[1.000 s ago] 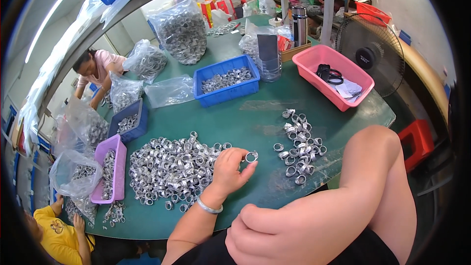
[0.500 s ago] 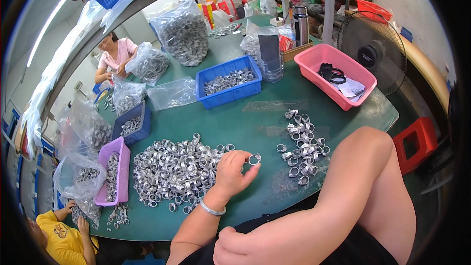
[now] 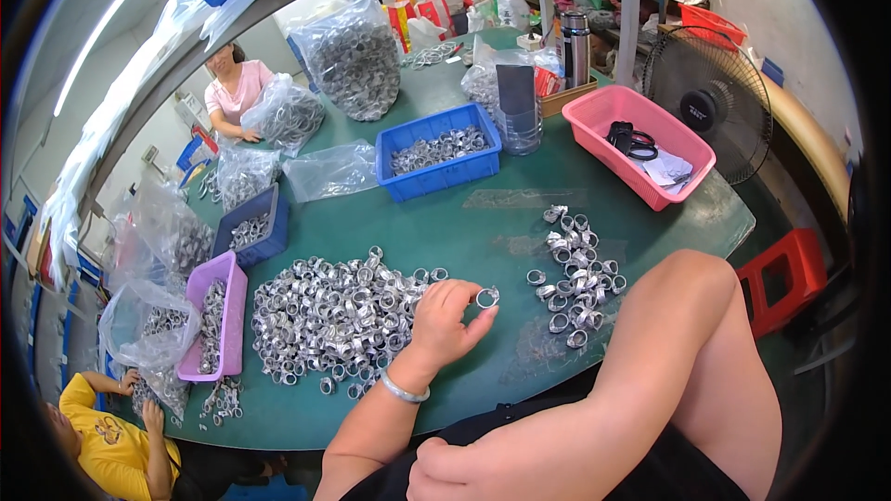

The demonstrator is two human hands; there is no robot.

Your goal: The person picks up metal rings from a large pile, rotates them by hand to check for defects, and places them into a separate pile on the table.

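Observation:
My left hand (image 3: 445, 323), with a bangle on its wrist, pinches one silver-coloured metal ring (image 3: 487, 297) between thumb and fingertips, above the green tabletop. Directly left of it spreads a large heap of similar rings (image 3: 325, 320). A smaller group of rings (image 3: 577, 280) lies apart to the right. My right arm is bent, its elbow out at the right and the forearm running back toward me. My right hand (image 3: 444, 471) rests curled against dark cloth at the lower edge; its fingertips are partly hidden, and whatever may be in them does not show.
Beyond the heap stand a blue bin (image 3: 436, 181) of rings, a dark blue bin (image 3: 260, 246) and a purple basket (image 3: 206, 369). A pink basket (image 3: 594, 153) holds scissors. Full plastic bags (image 3: 353, 65) and a thermos (image 3: 575, 51) stand farther back. Two people sit leftward.
The view has shifted slightly. Across the table, the person in pink has raised their head and lowered a hand beside a bag. My left hand keeps the ring in nearly the same place.

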